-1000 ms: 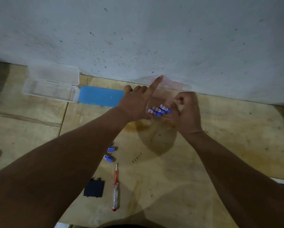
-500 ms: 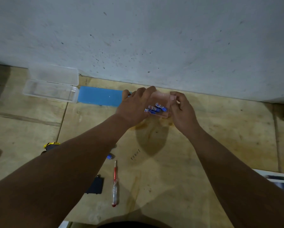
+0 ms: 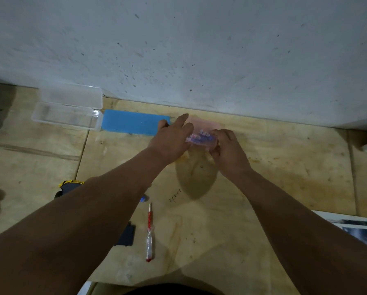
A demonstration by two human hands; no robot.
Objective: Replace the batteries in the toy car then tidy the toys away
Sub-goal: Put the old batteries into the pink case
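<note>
Both hands meet over a small pink translucent case (image 3: 201,133) near the wall: the left hand (image 3: 172,141) curls round its near-left side with the forefinger stretched over the lid, while the right hand (image 3: 227,150) grips its right end between thumb and fingers. Blue-labelled batteries (image 3: 199,136) show through the plastic. Closer to the person, a red-handled screwdriver (image 3: 149,233) lies on the plywood floor (image 3: 263,188) beside a dark cover panel (image 3: 127,233), likely the car's battery door, with a row of tiny screws (image 3: 175,194) just beyond. Another battery (image 3: 143,198) peeks from under the left forearm, and the toy car (image 3: 68,186), largely hidden, sits at that arm's far side. A blue case (image 3: 131,124) and an open clear box (image 3: 67,111) stand along the wall. By this evidence the car is opened but not reassembled; fitting cells, screwing the cover on and tidying appear to remain.
</note>
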